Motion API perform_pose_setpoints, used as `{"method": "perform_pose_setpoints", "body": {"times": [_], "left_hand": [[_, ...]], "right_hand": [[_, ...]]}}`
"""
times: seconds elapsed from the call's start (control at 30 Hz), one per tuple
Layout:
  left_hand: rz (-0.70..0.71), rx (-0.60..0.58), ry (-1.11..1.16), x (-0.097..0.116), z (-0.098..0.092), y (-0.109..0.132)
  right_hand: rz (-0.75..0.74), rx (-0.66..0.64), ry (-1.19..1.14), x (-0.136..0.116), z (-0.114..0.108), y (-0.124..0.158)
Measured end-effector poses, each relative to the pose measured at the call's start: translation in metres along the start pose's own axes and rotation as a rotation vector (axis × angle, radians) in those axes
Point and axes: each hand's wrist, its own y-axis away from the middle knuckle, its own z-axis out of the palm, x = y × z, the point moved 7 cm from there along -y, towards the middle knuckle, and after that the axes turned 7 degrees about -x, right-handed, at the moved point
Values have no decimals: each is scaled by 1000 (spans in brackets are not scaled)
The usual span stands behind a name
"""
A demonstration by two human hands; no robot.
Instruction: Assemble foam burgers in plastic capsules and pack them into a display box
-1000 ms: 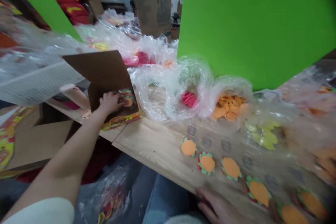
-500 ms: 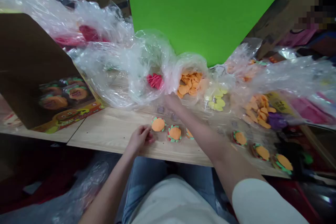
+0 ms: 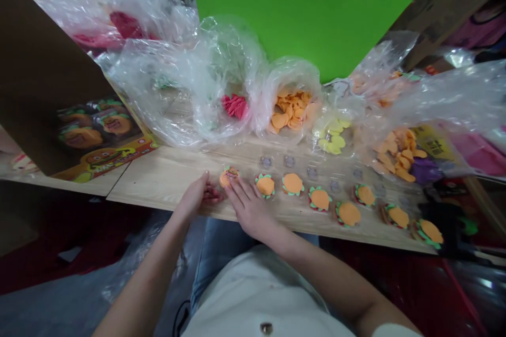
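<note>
At far left we see packed burgers [image 3: 116, 124] inside a brown carton [image 3: 47, 63]. Our left hand [image 3: 196, 193] curls just beside the printed-top burger [image 3: 228, 172]; we cannot tell whether that hand grips anything. Our right hand [image 3: 253, 209], fingers outstretched, touches this burger, left of the orange-topped burgers [image 3: 293, 184].

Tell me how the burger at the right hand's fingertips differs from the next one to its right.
The fingertip burger has a dark pattern on its orange top; the next burger has a plain orange top. The right hand partly covers the fingertip burger, while the next burger's top is uncovered. Both are round and lie on the wooden table.
</note>
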Motion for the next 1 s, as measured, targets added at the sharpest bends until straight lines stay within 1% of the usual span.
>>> {"method": "perform_pose_setpoints", "body": {"times": [0.07, 0.13, 0.17, 0.23, 0.3, 0.33, 0.37, 0.4, 0.47, 0.5, 0.57, 0.7, 0.8, 0.9, 0.93, 1.0], "left_hand": [[72, 31, -45, 3, -2, -2], [167, 64, -77, 8, -3, -3], [209, 73, -94, 10, -3, -2], [273, 72, -133, 15, -1, 2], [313, 39, -175, 21, 1, 12], [323, 3, -194, 24, 3, 18], [324, -40, -214, 27, 6, 25], [311, -85, -234, 29, 9, 33], [255, -173, -272, 32, 15, 48], [220, -207, -287, 32, 18, 56], [164, -253, -297, 32, 23, 68], [83, -290, -290, 21, 34, 80], [23, -307, -284, 4, 42, 87], [-25, -327, -235, -17, 50, 100], [-55, -357, -200, -25, 54, 107], [-127, -461, -134, -42, 66, 122]], "right_hand": [[28, 6, -33, -6, 3, 1], [33, 21, -117, -5, -5, -5], [48, 35, -177, -1, -12, -11], [149, 95, -284, 20, -30, -28], [316, 154, -336, 49, -46, -48], [382, 134, -357, 61, -48, -58], [413, 73, -387, 69, -47, -69], [410, -14, -423, 72, -43, -78], [356, -188, -507, 67, -31, -87], [329, -233, -536, 62, -27, -87], [296, -236, -570, 52, -24, -78], [255, -149, -615, 41, -20, -50], [263, -118, -605, 41, -16, -29], [272, -132, -593, 37, -11, -5], [257, -150, -603, 32, -10, 3], [196, -219, -642, 18, -5, 19]]}}
